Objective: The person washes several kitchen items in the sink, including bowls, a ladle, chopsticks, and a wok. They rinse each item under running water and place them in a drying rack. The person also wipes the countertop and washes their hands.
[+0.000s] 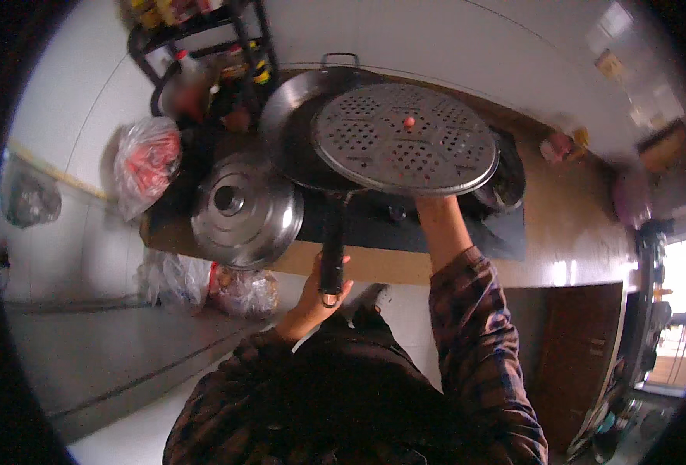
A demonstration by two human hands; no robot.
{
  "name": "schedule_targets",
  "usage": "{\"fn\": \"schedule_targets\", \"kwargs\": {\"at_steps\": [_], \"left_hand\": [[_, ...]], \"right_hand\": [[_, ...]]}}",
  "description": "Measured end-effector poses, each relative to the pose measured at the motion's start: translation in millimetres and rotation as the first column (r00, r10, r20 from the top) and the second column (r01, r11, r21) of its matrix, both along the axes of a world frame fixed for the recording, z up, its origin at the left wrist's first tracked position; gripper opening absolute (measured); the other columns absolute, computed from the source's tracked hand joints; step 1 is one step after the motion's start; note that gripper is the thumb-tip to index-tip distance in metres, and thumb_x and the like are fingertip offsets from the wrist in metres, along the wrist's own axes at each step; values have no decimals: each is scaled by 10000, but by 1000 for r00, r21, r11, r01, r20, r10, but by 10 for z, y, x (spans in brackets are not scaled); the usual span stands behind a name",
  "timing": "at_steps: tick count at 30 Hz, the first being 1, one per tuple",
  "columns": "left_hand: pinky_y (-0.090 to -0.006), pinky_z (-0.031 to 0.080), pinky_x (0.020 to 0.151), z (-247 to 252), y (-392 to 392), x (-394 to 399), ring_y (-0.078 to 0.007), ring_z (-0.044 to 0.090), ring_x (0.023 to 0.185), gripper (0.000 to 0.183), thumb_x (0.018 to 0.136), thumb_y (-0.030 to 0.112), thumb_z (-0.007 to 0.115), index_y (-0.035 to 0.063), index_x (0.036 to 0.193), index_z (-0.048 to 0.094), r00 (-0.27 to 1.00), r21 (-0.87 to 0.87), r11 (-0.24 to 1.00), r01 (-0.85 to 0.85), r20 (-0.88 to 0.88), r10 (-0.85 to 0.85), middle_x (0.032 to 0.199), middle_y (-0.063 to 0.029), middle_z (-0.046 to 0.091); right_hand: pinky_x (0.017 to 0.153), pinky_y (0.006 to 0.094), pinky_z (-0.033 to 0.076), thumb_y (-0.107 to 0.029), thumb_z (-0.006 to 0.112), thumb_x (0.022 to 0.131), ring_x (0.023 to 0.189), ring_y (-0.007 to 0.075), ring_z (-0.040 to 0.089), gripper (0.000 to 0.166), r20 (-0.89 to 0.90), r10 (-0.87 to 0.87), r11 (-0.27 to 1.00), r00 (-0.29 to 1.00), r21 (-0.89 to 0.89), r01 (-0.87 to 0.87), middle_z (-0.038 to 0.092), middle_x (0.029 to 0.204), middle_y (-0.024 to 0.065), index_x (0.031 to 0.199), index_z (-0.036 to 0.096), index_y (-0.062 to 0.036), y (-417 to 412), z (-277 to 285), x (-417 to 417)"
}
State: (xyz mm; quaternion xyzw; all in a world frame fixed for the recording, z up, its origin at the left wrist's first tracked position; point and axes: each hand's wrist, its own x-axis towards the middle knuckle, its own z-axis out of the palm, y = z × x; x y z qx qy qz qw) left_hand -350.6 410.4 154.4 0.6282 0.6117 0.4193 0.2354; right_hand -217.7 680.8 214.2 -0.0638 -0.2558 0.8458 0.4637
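My left hand (pixel 318 299) is under and around the black handle of a large dark wok (pixel 296 131), near its hanging ring. A round perforated metal steamer plate (pixel 386 151), with a small pink bit on it, is tilted above the wok's right side. My right hand (pixel 438 200) reaches up beneath the plate; its fingers are hidden by it, and only the wrist and heel of the hand show. To the left of the wok handle, a shiny metal lid (pixel 255 218) with a round knob lies on the dark stove top (pixel 377 224).
A black rack (pixel 186 38) with bottles and packets stands at the back left. Beside it is a clear bag with red contents (pixel 148 160). Another dark pan (pixel 508 174) sits right of the plate. The wooden counter (pixel 569 232) runs right. Plastic bags (pixel 226 288) lie below the counter edge.
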Motion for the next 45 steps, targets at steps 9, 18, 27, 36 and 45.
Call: {"fn": "schedule_targets", "kwargs": {"at_steps": [9,18,27,36,45], "left_hand": [[-267,485,601,-52,160,886,-193,519,875,486,721,47,660,94,1168,477,947,-132,939,319,73,-312,1239,-123,349],[-314,484,682,466,538,3322,-233,520,879,472,716,31,651,99,1151,482,730,-314,717,622,-99,-676,1251,-145,338],[-368,454,837,598,341,6219,-268,542,944,468,714,80,666,79,1145,484,408,-279,426,860,-122,-905,1270,-157,319],[-345,479,793,84,1307,8039,-265,531,955,461,699,65,673,75,1122,491,447,-261,466,845,-135,-885,1261,-147,326],[-378,470,829,533,2184,10772,-347,526,1003,456,712,82,679,85,1124,486,172,-142,202,969,-200,-965,1273,-185,322]], "right_hand": [[823,415,466,-318,588,823,1019,256,510,435,97,-497,834,862,-219,506,514,1139,82,1194,467,-127,-1517,-274,2350],[837,411,457,-299,593,823,1025,253,503,432,259,-876,335,408,-282,899,506,1148,79,1199,462,-130,-3635,-281,5322],[852,408,448,-281,597,824,1031,249,496,431,286,-957,-39,44,-279,959,497,1158,77,1204,458,-133,-4934,-424,7325],[866,404,439,-263,602,825,1038,246,490,430,239,-958,-212,-160,-208,955,489,1168,74,1208,453,-136,-4507,-450,9268],[881,401,430,-244,606,826,1044,243,483,431,144,-908,-410,-395,-103,906,480,1177,71,1213,448,-139,-3748,166,11308]]}}
